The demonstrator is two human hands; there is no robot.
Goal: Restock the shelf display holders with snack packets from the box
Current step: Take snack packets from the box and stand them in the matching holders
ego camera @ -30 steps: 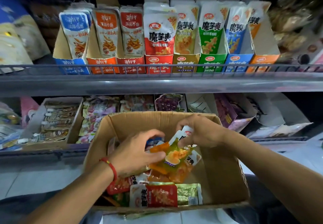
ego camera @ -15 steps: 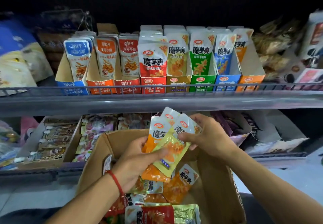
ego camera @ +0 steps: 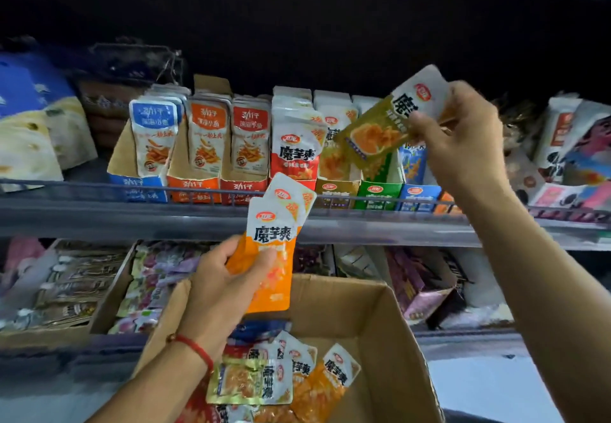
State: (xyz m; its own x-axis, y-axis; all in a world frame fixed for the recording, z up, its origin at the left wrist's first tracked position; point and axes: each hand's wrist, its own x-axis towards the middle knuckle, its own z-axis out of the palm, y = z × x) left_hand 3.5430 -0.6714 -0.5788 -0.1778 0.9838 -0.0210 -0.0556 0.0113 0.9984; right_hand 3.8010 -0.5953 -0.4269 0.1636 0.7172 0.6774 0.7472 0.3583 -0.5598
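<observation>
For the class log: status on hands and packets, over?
Right hand lifting yellow packet at the holders. Left hand holds orange packets. Nothing blocking.

A shop — metal shelves (ego camera: 231, 221) stacked with display holders (ego camera: 335, 189) of packaged snacks.

We are seeing a yellow packet (ego camera: 380, 131) tilting above the holders (ego camera: 337, 189), orange packets (ego camera: 274, 250) standing upright over the box (ego camera: 390, 323).
</observation>
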